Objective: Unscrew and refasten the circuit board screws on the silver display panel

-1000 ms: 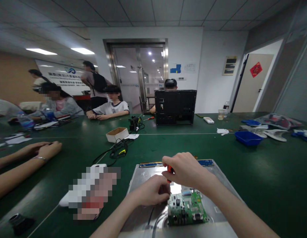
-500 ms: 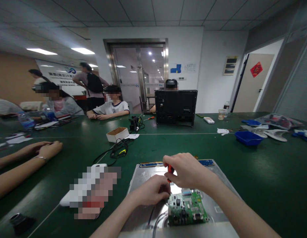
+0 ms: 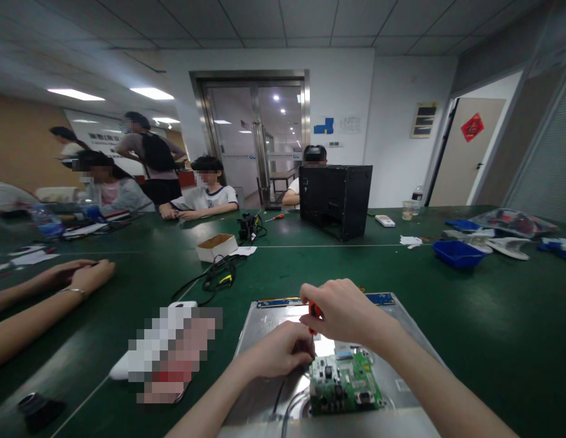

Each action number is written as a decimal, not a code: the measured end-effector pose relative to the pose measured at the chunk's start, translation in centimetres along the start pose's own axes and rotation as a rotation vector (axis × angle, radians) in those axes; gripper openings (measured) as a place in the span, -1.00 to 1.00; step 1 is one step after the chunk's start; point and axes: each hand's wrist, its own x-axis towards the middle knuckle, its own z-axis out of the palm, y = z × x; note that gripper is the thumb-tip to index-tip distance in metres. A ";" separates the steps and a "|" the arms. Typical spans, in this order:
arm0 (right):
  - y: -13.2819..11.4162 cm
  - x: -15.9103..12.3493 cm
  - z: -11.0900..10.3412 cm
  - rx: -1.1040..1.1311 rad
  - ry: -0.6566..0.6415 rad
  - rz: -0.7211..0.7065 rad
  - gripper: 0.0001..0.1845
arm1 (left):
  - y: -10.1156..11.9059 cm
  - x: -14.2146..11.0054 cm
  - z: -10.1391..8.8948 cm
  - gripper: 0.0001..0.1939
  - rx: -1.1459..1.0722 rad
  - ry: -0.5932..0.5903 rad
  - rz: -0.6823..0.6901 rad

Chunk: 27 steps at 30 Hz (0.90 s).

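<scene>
From where I stand, the right hand (image 3: 340, 310) grips a red screwdriver (image 3: 316, 309), tip down by the upper left corner of a green circuit board (image 3: 344, 383). The left hand (image 3: 280, 350) curls in at that corner; whether it pinches anything is hidden. Under the board lies 1 flat metal panel (image 3: 262, 319). Across the green table (image 3: 493, 316), 1 person (image 3: 314, 152) sits behind a black casing (image 3: 335, 198); at left, 2 forearms (image 3: 41, 310) rest.
</scene>
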 end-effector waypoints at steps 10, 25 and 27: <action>0.3 -0.4 0.1 0.172 0.023 -0.057 -0.73 | -0.4 0.1 0.3 -0.86 -0.035 0.002 0.006; 0.5 -0.4 0.1 0.155 0.040 -0.077 -0.76 | -0.2 0.2 0.2 -0.89 -0.050 -0.009 0.014; 0.4 -0.4 0.1 0.153 0.036 -0.076 -0.76 | -0.2 0.2 0.2 -0.89 -0.053 -0.009 0.016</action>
